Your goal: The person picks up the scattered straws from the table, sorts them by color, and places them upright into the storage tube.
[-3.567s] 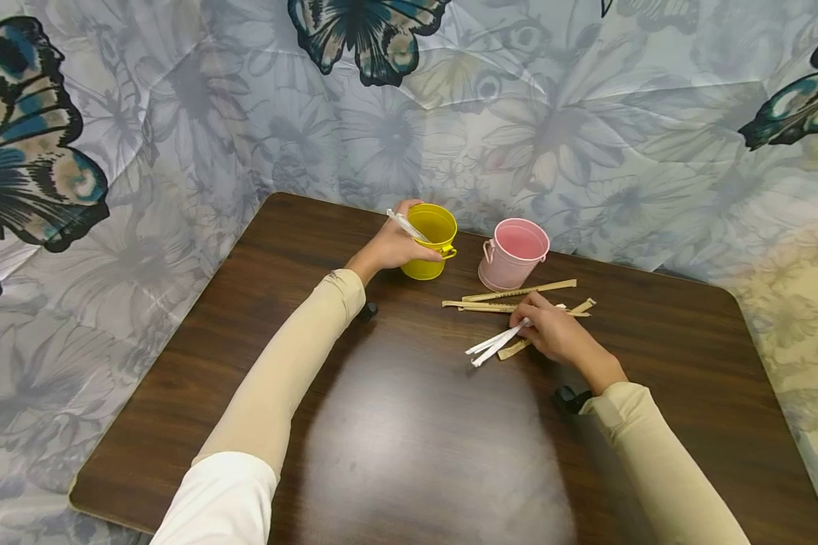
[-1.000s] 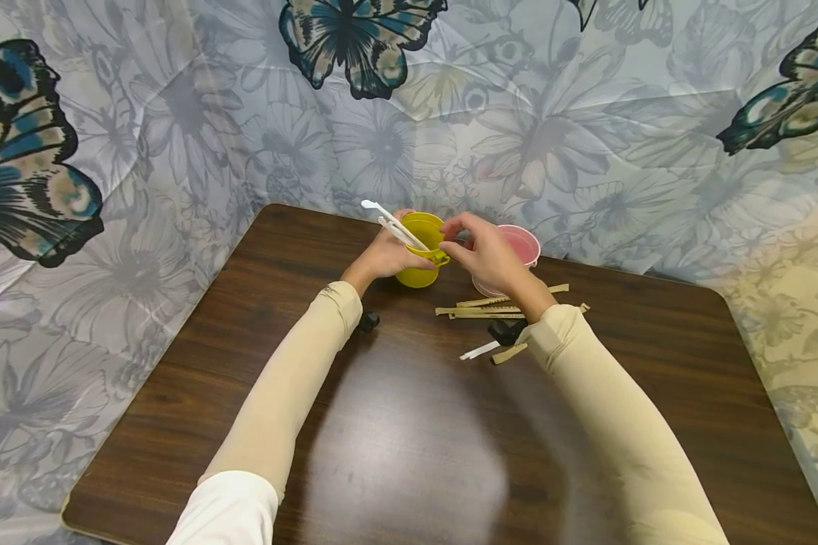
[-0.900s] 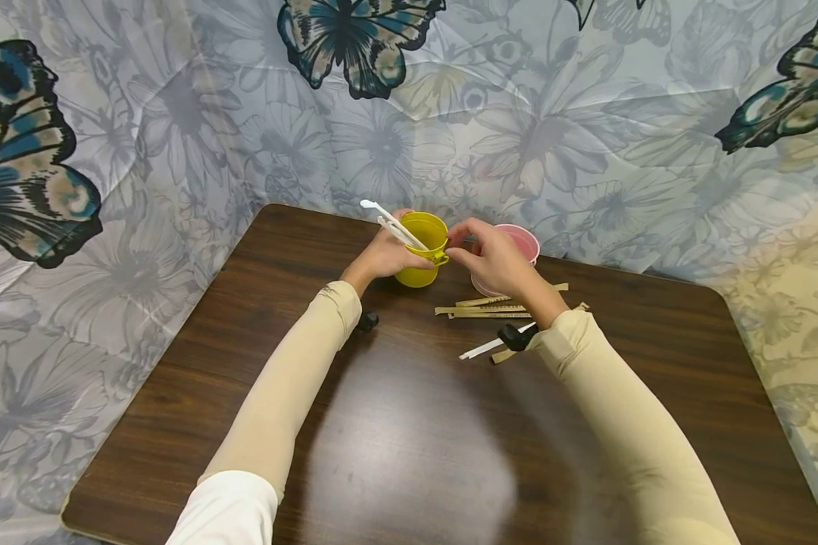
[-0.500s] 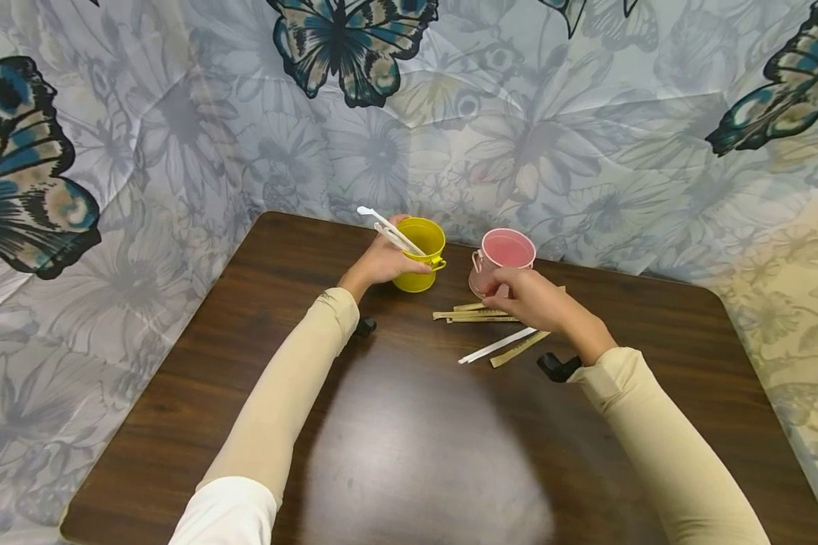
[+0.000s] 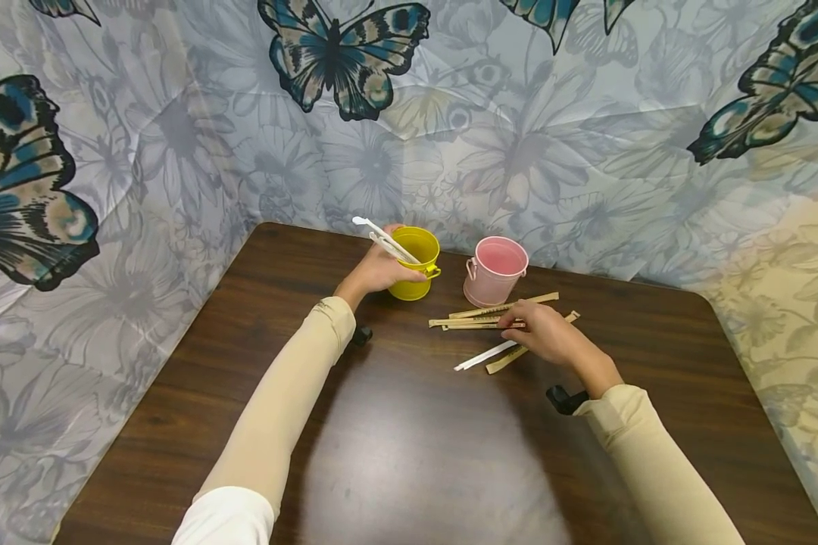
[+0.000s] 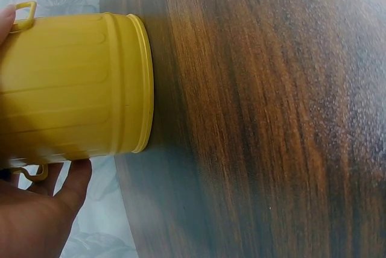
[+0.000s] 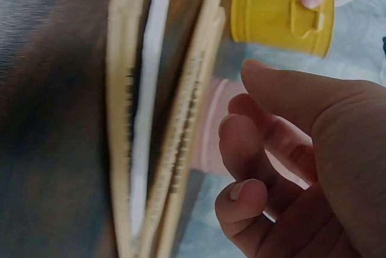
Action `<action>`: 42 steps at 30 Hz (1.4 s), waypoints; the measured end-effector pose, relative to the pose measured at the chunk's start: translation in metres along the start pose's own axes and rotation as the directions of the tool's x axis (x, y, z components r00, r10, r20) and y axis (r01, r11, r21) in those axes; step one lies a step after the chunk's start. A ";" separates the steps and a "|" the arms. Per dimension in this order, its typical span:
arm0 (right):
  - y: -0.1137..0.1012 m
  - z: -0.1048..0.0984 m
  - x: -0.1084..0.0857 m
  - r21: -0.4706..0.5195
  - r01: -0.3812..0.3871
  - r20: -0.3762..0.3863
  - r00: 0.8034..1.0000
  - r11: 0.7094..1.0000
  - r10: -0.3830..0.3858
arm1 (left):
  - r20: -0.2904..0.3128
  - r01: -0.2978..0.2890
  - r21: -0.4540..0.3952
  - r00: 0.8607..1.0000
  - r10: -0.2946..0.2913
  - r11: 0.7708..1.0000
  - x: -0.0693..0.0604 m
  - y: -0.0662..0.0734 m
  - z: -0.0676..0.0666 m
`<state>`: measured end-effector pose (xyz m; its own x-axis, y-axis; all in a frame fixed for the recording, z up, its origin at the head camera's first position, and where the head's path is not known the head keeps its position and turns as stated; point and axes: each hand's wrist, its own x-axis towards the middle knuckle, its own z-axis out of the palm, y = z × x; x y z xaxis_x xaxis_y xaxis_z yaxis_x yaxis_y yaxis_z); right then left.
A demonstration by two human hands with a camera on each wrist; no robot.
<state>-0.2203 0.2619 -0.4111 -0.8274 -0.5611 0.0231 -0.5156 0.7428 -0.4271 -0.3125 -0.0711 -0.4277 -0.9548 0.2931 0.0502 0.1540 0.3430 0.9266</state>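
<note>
**Left hand on yellow bucket, right hand unloaded over straws**

Left hand (image 5: pixel 382 269) gripped the yellow bucket (image 5: pixel 410 291), thumb near the front rim, fingers wrapped around the far side. Right hand (image 5: pixel 548 333) held nothing: fingers loosely bent, thumb apart, gap between thumb and fingertips visible in the right wrist view. It was over the loose straws; contact couldn't be told.

White straws (image 5: pixel 398 249) leaned in the yellow bucket, upper ends sticking out over the rim on the left-hand side. Exact count unclear.

Under and beside the right hand: white straw material (image 5: pixel 484 356) lay on the table, one straw or more, partly covered by the fingers. Just beside it, a tan wrapped straw (image 5: pixel 505 360) lay slanted the same way. Farther back, a bunch of tan wrapped straws (image 5: pixel 463 322) with dark print, some touching or overlapping, ran in front of the pink bucket (image 5: pixel 491 286). That bucket stood upright, right of the yellow one and apart from it.

Both arms had beige sleeves (image 5: pixel 279 424), a black device (image 5: pixel 564 399) at each wrist. Brown wood-grain table (image 5: pixel 177 424); behind it, a butterfly-and-flower print backdrop (image 5: pixel 572 197).
</note>
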 end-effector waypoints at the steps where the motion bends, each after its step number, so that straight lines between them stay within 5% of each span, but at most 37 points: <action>1: 0.002 0.003 -0.003 -0.005 0.007 -0.012 1.000 1.000 -0.007 | 0.002 0.000 -0.001 1.000 0.000 1.000 0.000 0.000 0.001; 12: 0.015 0.021 -0.018 -0.043 0.018 -0.037 0.999 0.999 -0.020 | -0.002 -0.001 -0.015 1.000 0.001 1.000 0.001 -0.003 0.002; 29: 0.019 0.039 -0.011 -0.085 0.006 -0.038 0.999 0.996 -0.010 | -0.008 -0.001 -0.010 1.000 0.001 1.000 0.003 -0.005 0.002; 42: 0.008 0.038 -0.002 0.000 0.113 -0.102 0.988 0.994 -0.112 | 0.005 0.014 -0.006 1.000 -0.014 1.000 0.003 -0.002 0.001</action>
<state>-0.2147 0.2550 -0.4491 -0.7825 -0.6009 0.1632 -0.6059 0.6747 -0.4214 -0.3151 -0.0705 -0.4302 -0.9556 0.2924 0.0356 0.1393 0.3420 0.9293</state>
